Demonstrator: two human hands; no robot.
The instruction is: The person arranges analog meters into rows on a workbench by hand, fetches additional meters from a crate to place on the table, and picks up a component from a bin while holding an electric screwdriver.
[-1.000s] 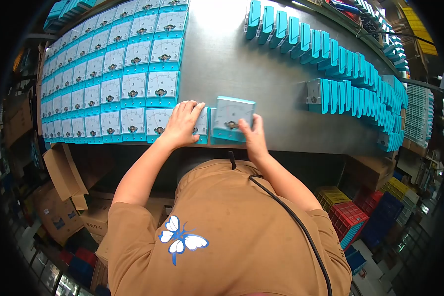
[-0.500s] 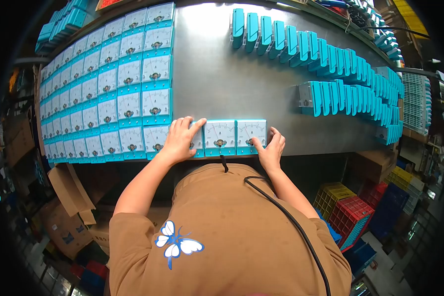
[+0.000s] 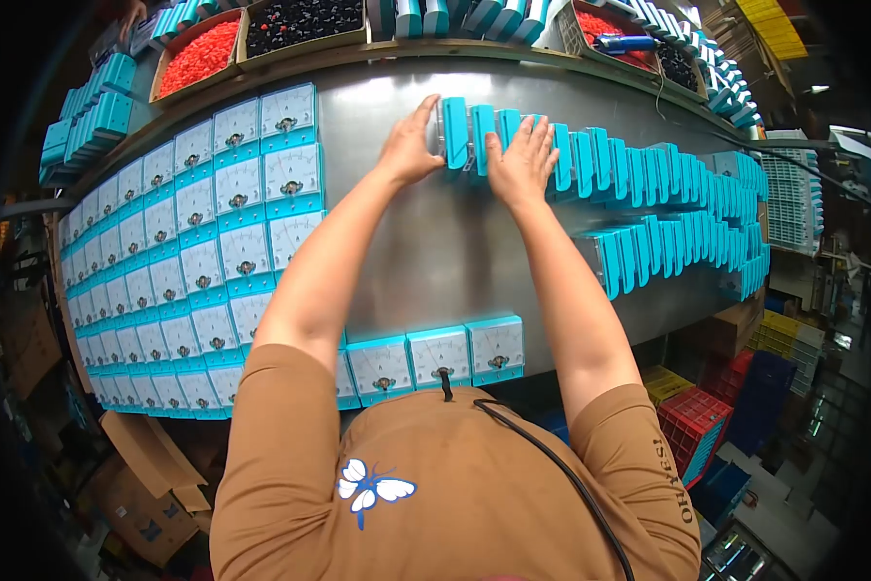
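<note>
1. Both arms are stretched across the metal bench to the far row of teal meters, which are stood on edge.
2. The left grip is spread wide, thumb and forefinger placed at the clear front of the end meter. Whether that meter is held cannot be told.
3. The right grip is laid over the same row, a little further along, with the thumb parted from the extended fingers. Some meters are partly covered by it; whether any is clasped cannot be told.
4. A second row of upright meters is set nearer the body, at the right, partly hidden by the right forearm.
5. At the left, a block of meters is laid face up in close rows. The nearest row is carried on along the bench's near edge, ended by a meter just beside its neighbour.
6. Beyond the far edge, red parts and black parts are kept side by side.
</note>
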